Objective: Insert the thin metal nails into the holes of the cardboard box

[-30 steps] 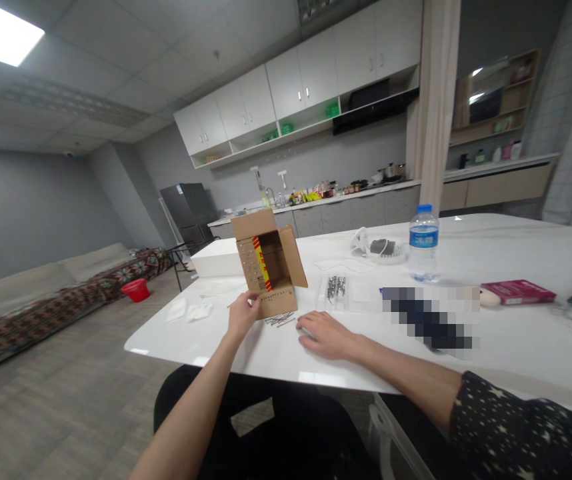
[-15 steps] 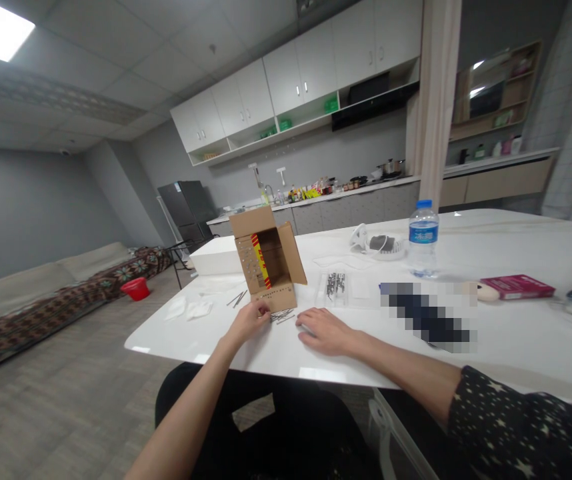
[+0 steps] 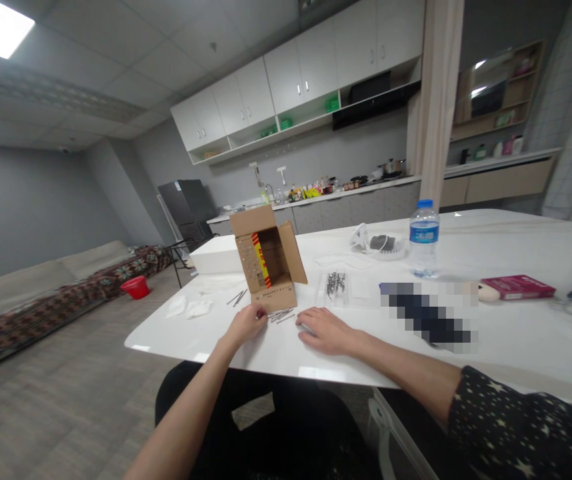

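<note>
A small open cardboard box (image 3: 267,262) with a red and yellow label and rows of small holes stands on the white table (image 3: 506,347). Loose metal nails (image 3: 280,315) lie in front of it. My left hand (image 3: 247,325) rests by the nails at the box's foot, fingers curled near them; whether it holds one is unclear. My right hand (image 3: 327,331) lies flat on the table, just right of the nails.
More nails (image 3: 237,297) lie left of the box, and a clear bag of metal parts (image 3: 335,285) sits to its right. A water bottle (image 3: 423,239), a red book (image 3: 517,287), white tissues (image 3: 189,309) and a white box (image 3: 217,257) are also on the table.
My left hand dropped from the box's front lower edge to the table beside the loose nails. My right hand stayed flat in place.
</note>
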Action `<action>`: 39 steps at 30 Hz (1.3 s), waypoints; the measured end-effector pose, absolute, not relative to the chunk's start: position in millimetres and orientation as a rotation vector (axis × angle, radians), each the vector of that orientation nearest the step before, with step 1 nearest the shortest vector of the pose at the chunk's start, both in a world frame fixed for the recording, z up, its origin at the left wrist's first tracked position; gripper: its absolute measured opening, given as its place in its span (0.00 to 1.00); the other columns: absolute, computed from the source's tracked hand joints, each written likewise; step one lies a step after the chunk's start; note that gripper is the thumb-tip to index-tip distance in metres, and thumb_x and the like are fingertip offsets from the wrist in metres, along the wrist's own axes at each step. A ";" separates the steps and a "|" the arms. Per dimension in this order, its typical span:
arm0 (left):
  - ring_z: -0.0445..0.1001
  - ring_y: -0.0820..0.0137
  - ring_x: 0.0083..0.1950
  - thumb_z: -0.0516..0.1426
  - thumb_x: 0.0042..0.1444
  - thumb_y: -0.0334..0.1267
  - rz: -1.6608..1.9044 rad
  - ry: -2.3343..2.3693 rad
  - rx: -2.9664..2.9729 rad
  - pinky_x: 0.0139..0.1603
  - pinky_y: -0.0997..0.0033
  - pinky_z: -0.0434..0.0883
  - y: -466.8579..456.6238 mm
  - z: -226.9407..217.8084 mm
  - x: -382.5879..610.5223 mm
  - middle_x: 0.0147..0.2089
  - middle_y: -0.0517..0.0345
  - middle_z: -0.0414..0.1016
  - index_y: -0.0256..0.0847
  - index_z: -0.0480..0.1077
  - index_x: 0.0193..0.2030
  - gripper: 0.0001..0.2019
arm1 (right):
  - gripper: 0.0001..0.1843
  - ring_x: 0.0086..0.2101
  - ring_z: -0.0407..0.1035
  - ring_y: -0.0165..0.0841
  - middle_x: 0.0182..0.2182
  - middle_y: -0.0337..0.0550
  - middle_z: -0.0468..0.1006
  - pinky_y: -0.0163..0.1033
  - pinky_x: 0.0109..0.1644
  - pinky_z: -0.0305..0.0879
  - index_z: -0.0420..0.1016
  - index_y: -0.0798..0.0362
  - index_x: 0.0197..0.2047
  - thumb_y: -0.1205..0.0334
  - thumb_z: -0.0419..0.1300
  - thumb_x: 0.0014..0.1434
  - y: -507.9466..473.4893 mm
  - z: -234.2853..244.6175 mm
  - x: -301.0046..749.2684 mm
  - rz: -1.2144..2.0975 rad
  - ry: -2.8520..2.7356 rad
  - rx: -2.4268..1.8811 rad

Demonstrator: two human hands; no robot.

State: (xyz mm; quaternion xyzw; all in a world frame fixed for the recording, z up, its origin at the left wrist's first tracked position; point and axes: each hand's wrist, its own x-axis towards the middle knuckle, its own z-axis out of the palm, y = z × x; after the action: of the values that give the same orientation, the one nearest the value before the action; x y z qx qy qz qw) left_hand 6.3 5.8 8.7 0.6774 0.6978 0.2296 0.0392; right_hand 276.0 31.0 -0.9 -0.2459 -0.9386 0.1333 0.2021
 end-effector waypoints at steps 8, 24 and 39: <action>0.75 0.64 0.36 0.56 0.52 0.34 0.628 2.180 2.096 0.39 0.68 0.67 5.9 6.9 0.6 0.33 0.54 0.79 0.43 0.72 0.29 0.04 | 0.15 0.54 0.70 0.46 0.51 0.53 0.79 0.50 0.57 0.62 0.75 0.55 0.51 0.60 0.55 0.65 32.9 -2.5 276.3 0.356 -2.619 -0.676; 0.77 0.66 0.40 0.53 0.59 0.37 0.826 2.286 2.005 0.43 0.68 0.70 7.6 51.0 -1.9 0.43 0.53 0.81 0.41 0.73 0.40 0.08 | 0.15 0.53 0.70 0.47 0.51 0.55 0.79 0.51 0.57 0.62 0.75 0.56 0.50 0.61 0.55 0.64 33.3 -3.7 275.3 0.362 -2.613 -0.667; 0.78 0.65 0.43 0.53 0.60 0.36 0.828 2.491 1.875 0.46 0.67 0.70 15.3 55.7 3.7 0.48 0.54 0.82 0.41 0.74 0.45 0.11 | 0.15 0.53 0.70 0.47 0.51 0.54 0.79 0.51 0.57 0.62 0.75 0.56 0.50 0.61 0.55 0.64 31.2 0.2 275.9 0.378 -2.618 -0.678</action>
State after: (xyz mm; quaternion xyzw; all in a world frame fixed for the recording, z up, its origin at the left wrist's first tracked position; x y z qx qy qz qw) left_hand 3.7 15.3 55.7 0.5806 0.7715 0.2565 -0.0422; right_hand 275.9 31.2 0.2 -0.2431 -0.9386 0.1355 0.2040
